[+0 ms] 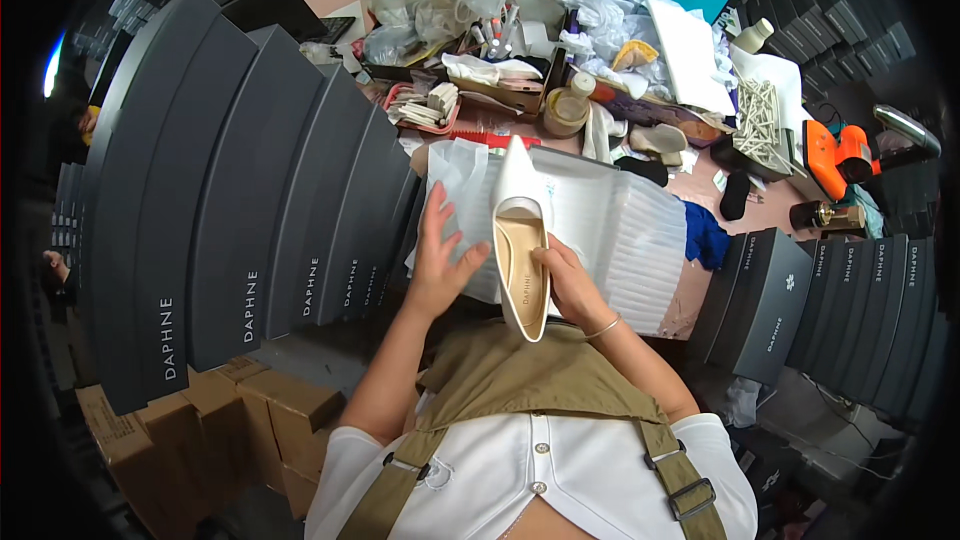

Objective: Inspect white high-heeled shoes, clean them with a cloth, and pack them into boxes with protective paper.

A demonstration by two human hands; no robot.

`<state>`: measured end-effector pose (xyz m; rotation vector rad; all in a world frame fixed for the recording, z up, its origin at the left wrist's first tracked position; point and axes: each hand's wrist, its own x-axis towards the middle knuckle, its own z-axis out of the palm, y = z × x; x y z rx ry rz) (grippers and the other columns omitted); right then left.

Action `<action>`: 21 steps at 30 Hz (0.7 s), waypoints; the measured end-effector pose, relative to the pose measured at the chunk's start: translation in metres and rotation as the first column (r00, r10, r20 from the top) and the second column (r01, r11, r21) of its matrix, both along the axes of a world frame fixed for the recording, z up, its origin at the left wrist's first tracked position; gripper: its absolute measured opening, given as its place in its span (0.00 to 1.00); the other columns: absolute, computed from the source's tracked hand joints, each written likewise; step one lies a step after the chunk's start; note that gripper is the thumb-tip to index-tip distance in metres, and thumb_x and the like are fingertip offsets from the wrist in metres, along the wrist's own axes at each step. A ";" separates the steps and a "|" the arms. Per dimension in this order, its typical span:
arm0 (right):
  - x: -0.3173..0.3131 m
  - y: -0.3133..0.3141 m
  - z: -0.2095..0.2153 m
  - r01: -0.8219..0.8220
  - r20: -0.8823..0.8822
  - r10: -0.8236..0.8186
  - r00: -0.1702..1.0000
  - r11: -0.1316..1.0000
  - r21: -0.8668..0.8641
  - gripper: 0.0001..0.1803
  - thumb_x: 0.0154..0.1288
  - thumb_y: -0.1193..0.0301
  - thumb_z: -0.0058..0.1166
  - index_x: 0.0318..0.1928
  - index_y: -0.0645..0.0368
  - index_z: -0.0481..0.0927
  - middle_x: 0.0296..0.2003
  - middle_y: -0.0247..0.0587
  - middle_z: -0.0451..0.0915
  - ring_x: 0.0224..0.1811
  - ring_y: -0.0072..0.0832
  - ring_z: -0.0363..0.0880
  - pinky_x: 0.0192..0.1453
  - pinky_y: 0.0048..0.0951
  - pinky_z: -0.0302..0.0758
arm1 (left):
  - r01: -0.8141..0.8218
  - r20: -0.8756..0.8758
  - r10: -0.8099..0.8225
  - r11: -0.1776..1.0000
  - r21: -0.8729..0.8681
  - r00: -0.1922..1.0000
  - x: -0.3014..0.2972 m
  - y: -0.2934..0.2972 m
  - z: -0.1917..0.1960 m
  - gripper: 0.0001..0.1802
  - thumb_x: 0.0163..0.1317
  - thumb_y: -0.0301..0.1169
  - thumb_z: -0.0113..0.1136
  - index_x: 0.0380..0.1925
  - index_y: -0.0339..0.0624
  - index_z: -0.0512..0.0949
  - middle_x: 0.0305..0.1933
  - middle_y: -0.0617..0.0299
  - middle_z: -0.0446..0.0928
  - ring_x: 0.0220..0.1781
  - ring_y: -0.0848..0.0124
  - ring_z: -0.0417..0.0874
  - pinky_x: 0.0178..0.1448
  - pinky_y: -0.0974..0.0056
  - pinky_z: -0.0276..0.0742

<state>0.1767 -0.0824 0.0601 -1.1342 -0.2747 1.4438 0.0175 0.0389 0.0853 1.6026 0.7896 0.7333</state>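
Observation:
A white pointed-toe shoe [520,185] with a beige insole is held upright over the table, its toe pointing away from me. My right hand [574,285] grips its right side near the heel, the thumb on the rim. To the left of the shoe, my left hand [438,258] is raised with fingers spread and holds nothing. Behind that hand lies a sheet of thin white tissue paper [458,172]. Beneath the shoe, an opened shoe box [590,180] and a ribbed sheet of white foam wrap [645,250] rest on the table.
Dark shoe boxes [220,190] stand stacked high at left, with more boxes [765,300] at right. Brown cartons [290,400] lie low on the left. Across the table's back are crumpled paper [600,0], a pump bottle [568,105], a tray of white sticks [760,125] and an orange tool [840,155].

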 end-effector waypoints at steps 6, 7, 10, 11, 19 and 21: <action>0.008 -0.019 -0.001 -0.210 0.086 0.208 0.974 0.978 0.009 0.32 0.76 0.52 0.36 0.71 0.59 0.58 0.58 0.44 0.72 0.56 0.29 0.72 0.58 0.31 0.71 | 0.104 0.269 0.189 0.606 -0.789 0.944 0.022 0.015 -0.051 0.26 0.64 0.36 0.62 0.58 0.40 0.66 0.51 0.55 0.75 0.50 0.65 0.79 0.55 0.61 0.76; 0.012 -0.024 0.003 -0.171 0.264 0.144 0.954 0.982 0.081 0.33 0.76 0.51 0.36 0.72 0.57 0.57 0.59 0.45 0.71 0.58 0.31 0.71 0.58 0.32 0.71 | 0.094 0.259 0.252 0.524 -0.847 0.932 0.021 0.017 -0.061 0.22 0.65 0.36 0.60 0.55 0.41 0.68 0.48 0.56 0.76 0.48 0.65 0.80 0.54 0.60 0.77; 0.014 -0.041 0.038 -0.254 0.491 0.149 0.858 0.955 0.154 0.35 0.68 0.64 0.54 0.72 0.55 0.58 0.63 0.46 0.68 0.60 0.33 0.70 0.60 0.34 0.70 | 0.182 0.287 0.298 0.333 -0.925 0.911 0.021 0.016 -0.072 0.18 0.69 0.42 0.53 0.50 0.40 0.73 0.47 0.57 0.79 0.48 0.66 0.81 0.52 0.61 0.78; 0.013 -0.043 0.046 -0.310 0.568 0.173 0.805 0.938 0.154 0.37 0.66 0.67 0.58 0.72 0.55 0.58 0.63 0.46 0.68 0.61 0.33 0.70 0.60 0.35 0.70 | 0.204 0.284 0.309 0.268 -0.942 0.908 0.021 0.016 -0.081 0.20 0.70 0.44 0.52 0.50 0.40 0.73 0.48 0.58 0.79 0.49 0.66 0.81 0.52 0.62 0.78; 0.013 -0.035 0.021 -0.143 0.739 -0.039 0.672 0.973 0.182 0.22 0.60 0.78 0.58 0.56 0.63 0.74 0.42 0.48 0.80 0.45 0.37 0.79 0.55 0.31 0.73 | 0.210 0.400 0.382 0.451 -0.867 0.833 0.040 0.001 -0.035 0.27 0.71 0.50 0.42 0.54 0.39 0.72 0.52 0.55 0.78 0.55 0.62 0.78 0.61 0.56 0.71; 0.021 -0.044 0.013 -0.168 0.704 0.031 0.710 0.978 0.126 0.16 0.63 0.78 0.55 0.52 0.65 0.76 0.45 0.45 0.81 0.46 0.29 0.78 0.54 0.29 0.73 | 0.196 0.387 0.499 0.392 -0.899 0.775 0.045 0.007 -0.028 0.29 0.69 0.53 0.43 0.54 0.39 0.72 0.51 0.54 0.78 0.54 0.61 0.79 0.62 0.54 0.70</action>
